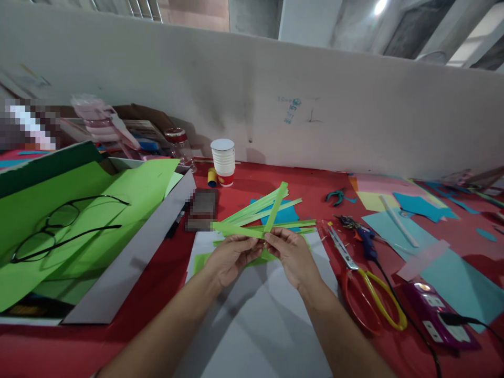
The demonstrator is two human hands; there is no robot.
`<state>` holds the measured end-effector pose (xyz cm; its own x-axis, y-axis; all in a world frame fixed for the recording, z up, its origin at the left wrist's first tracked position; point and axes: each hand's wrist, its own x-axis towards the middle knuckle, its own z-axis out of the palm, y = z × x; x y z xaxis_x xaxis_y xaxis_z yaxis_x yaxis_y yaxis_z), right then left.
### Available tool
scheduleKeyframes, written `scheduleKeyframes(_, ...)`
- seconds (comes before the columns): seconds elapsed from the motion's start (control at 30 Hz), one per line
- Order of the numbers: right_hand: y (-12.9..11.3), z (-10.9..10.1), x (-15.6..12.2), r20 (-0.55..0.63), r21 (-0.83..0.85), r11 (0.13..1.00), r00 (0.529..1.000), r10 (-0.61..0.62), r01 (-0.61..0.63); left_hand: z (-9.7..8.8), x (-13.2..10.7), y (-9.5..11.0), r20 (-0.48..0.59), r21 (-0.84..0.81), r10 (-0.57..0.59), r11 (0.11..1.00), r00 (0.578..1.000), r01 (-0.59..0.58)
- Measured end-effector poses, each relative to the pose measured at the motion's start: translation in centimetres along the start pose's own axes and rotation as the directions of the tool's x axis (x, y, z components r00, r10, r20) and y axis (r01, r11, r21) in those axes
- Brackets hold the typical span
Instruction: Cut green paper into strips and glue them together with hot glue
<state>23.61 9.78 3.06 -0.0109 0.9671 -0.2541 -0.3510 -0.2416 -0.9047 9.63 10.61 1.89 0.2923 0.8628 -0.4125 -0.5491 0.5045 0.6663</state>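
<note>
Tall off-white partition (189, 73) is running along the back, bluish printed marks showing on it; glossy red tabletop (153, 304) is spreading below.

Near middle: a large white paper sheet (260, 325) is lying under both hands. Left hand (235, 254) is closing narrowly, fingertips pinching a lime-green paper strip (238, 230). Right hand (289, 252) is pinching too, just beside the left, thumb and fingers gathered at the place where a second lime-green length (276, 207) is rising away, slanting up and right. One folded strip or two: cannot tell. Both lengths are being held above the sheet's far edge.

Beyond the hands, a fan of loose pale-green paper strips (252, 207) is lying partly over a bright-blue paper piece (291, 212). Behind these, a stack of white paper cups (223, 157) is standing beside a small yellow roll (212, 177).

Left side: a shallow pale cardboard box (147, 252) is holding green paper sheets (129, 194), black-framed eyeglasses (47, 229) resting on top.

Right side: metal scissors with red and yellow handles (349, 261) are lying near a blue glue gun (367, 244). A purple power strip (437, 315) is sitting nearer, a black plug seated in it. Farther back, teal-handled pliers (336, 197) are lying on the red.
</note>
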Motion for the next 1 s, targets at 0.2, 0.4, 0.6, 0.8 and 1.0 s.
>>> scheduleKeyframes(0.2,0.2,0.3,-0.1,-0.013,-0.031,0.999,0.999,-0.041,0.040,0.0,0.1,-0.4,-0.032,0.034,0.028,0.999,0.999,-0.027)
scheduleKeyframes(0.4,0.7,0.0,0.0,-0.001,-0.099,0.989,0.994,-0.113,0.113,0.2,-0.2,-0.1,0.038,0.138,0.100,0.985,0.994,-0.104)
scheduleKeyframes(0.6,1.0,0.2,-0.2,-0.025,-0.179,0.964,0.978,-0.206,0.199,0.4,-0.1,-0.6,-0.031,0.164,0.193,0.969,0.981,-0.185)
scheduleKeyframes(0.8,1.1,0.9,-0.2,-0.021,-0.065,0.972,0.973,-0.228,0.226,0.9,-0.1,-0.8,-0.105,0.013,0.192,0.981,0.976,-0.191)
scheduleKeyframes(1.0,1.0,0.8,-0.2,0.013,-0.088,0.974,0.978,-0.207,0.208,0.9,-0.5,-0.4,-0.020,0.110,0.184,0.977,0.983,-0.180)
